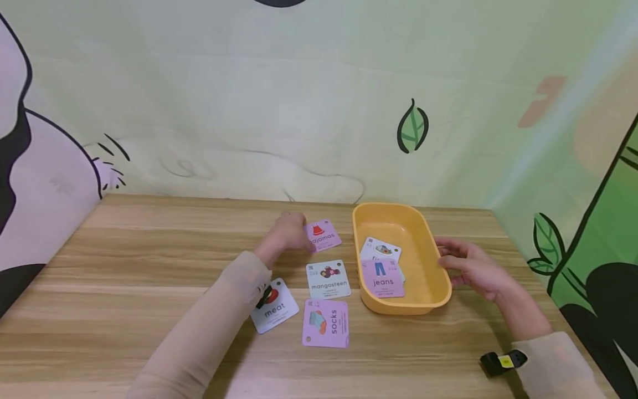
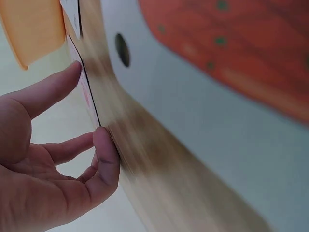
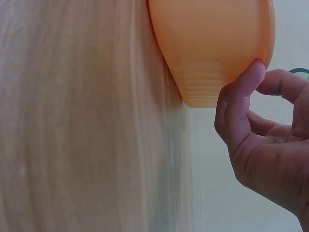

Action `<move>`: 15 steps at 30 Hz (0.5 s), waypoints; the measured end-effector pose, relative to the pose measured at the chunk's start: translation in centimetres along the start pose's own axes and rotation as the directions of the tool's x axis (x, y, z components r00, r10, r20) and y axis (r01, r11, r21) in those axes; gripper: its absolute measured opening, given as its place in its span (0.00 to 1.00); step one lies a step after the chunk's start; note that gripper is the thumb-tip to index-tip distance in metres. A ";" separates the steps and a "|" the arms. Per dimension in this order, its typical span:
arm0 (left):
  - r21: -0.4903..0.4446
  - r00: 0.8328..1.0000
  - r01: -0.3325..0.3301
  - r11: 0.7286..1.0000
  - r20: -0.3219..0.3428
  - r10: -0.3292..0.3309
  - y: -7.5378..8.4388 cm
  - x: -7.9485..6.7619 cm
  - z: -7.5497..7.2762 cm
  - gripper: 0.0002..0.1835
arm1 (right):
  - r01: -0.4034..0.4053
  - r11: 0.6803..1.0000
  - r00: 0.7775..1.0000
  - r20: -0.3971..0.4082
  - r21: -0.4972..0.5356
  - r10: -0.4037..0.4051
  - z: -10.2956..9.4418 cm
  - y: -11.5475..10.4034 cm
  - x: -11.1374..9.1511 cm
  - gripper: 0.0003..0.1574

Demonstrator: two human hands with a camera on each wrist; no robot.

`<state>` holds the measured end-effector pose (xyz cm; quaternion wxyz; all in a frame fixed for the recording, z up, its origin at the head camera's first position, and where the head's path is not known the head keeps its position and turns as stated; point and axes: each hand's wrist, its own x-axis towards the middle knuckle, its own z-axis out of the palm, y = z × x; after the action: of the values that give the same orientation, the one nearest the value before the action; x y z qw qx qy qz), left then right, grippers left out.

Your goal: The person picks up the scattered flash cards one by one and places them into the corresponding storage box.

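In the head view my left hand (image 1: 291,231) is at the left end of a purple pajamas card (image 1: 325,236) lying on the table. The left wrist view shows thumb and curled fingers at that card's edges (image 2: 86,92). My right hand (image 1: 471,267) holds the right rim of a yellow tray (image 1: 437,296), fingers at the rim in the right wrist view. Inside the tray a purple jeans card (image 1: 384,285) overlaps a white card with a food picture (image 1: 381,247). A mangosteen card (image 1: 329,279), a purple socks card (image 1: 326,324) and a meat card (image 1: 276,310) lie left of the tray.
The wooden table (image 1: 149,266) ends at a printed backdrop (image 1: 224,111) behind the tray. My left sleeve (image 1: 209,327) passes beside the meat card and its strap partly covers it. A black wrist device (image 1: 500,363) is at my right cuff.
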<state>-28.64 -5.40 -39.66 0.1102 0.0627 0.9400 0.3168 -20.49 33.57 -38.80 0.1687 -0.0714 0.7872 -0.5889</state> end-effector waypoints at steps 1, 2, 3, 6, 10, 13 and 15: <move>0.008 1.000 -0.001 1.000 -0.005 0.001 0.0 0.0 0.0 0.30 | 0.000 1.000 1.000 0.000 -0.001 0.000 0.0 0.0 0.0 0.41; 0.015 1.000 -0.004 1.000 -0.008 0.004 0.0 0.0 0.0 0.30 | 0.000 1.000 1.000 -0.001 0.000 0.000 0.0 0.0 0.0 0.42; 0.020 1.000 -0.005 1.000 -0.009 0.005 0.1 0.0 0.0 0.30 | -0.001 1.000 1.000 -0.001 -0.001 0.001 0.0 0.0 0.0 0.42; 0.038 1.000 -0.011 0.999 -0.012 0.012 0.0 0.0 0.1 0.32 | -0.006 1.000 1.000 -0.002 -0.005 0.006 0.0 0.0 0.0 0.42; 0.033 1.000 -0.010 0.999 -0.012 0.011 0.0 0.0 0.1 0.34 | -0.015 1.000 1.000 -0.006 -0.011 0.015 -0.1 0.0 0.0 0.42; 0.010 1.000 -0.016 1.000 -0.012 0.016 0.0 0.0 0.1 0.36 | -0.019 1.000 1.000 -0.010 -0.012 0.019 -0.1 0.0 0.0 0.42; -0.004 1.000 -0.024 1.000 -0.011 0.024 0.0 0.1 0.1 0.38 | -0.019 1.000 1.000 -0.012 -0.012 0.019 -0.1 0.1 0.0 0.42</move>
<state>-28.71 -5.32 -39.72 0.1015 0.0719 0.9391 0.3203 -20.53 33.65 -38.83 0.1691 -0.0615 0.7922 -0.5831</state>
